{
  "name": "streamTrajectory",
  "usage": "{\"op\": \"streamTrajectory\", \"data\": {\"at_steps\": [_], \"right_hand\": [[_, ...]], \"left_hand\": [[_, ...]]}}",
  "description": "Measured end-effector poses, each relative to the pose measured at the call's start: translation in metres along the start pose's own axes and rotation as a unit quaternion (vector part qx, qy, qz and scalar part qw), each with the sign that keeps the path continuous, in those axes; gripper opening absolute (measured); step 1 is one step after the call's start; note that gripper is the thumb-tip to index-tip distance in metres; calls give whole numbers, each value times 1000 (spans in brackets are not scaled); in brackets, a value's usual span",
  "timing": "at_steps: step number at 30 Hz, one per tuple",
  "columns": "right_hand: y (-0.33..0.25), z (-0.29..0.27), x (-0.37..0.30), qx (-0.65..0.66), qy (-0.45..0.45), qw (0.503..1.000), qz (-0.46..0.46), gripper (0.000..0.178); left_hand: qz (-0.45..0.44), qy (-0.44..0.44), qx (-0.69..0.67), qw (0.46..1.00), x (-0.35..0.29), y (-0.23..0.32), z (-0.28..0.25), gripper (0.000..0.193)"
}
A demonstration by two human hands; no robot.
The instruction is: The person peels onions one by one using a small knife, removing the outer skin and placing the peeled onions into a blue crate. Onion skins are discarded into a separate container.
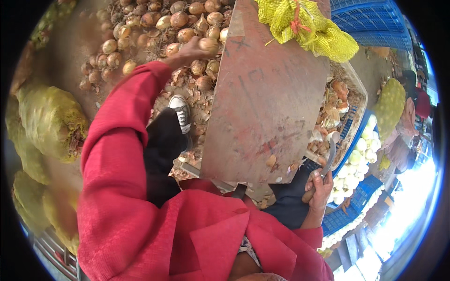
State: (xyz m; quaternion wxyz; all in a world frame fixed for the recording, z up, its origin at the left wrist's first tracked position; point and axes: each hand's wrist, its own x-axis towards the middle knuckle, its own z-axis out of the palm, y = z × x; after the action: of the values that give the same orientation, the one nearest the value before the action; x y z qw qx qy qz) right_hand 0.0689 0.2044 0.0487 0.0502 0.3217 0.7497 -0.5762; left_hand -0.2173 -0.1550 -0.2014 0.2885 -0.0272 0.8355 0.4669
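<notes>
My left hand (187, 52) reaches out to the onion pile at the upper left and is closed on a brown-skinned onion (208, 45), close to the board's left edge. My right hand (321, 187), at the board's near right corner, grips the wooden handle of a curved knife (333, 152); its blade points away from me. Between my arms lies a worn reddish-brown board (262, 107) with a few scraps of skin near its front edge. Many unpeeled onions (180, 19) spread over the ground beyond my left hand.
A yellow mesh sack (304, 28) drapes over the board's far end. Right of it are a bin of onion skins (330, 117) and a blue crate of peeled white onions (354, 159). Blue crates (370, 21) stand far right. Full mesh sacks (51, 122) line the left.
</notes>
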Motion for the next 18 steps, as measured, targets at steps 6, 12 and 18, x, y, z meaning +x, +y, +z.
{"op": "streamTrajectory", "data": {"at_steps": [6,12,18], "right_hand": [[4,-5,-21,142,-55,988,3,38],[-24,12,-56,134,-202,970,-37,39],[-41,-5,-78,173,-209,959,-82,32]], "left_hand": [[-15,-170,-351,921,-153,43,-91,61],[69,-149,-470,867,-251,100,-61,63],[173,-206,-214,939,-278,199,22,66]]}}
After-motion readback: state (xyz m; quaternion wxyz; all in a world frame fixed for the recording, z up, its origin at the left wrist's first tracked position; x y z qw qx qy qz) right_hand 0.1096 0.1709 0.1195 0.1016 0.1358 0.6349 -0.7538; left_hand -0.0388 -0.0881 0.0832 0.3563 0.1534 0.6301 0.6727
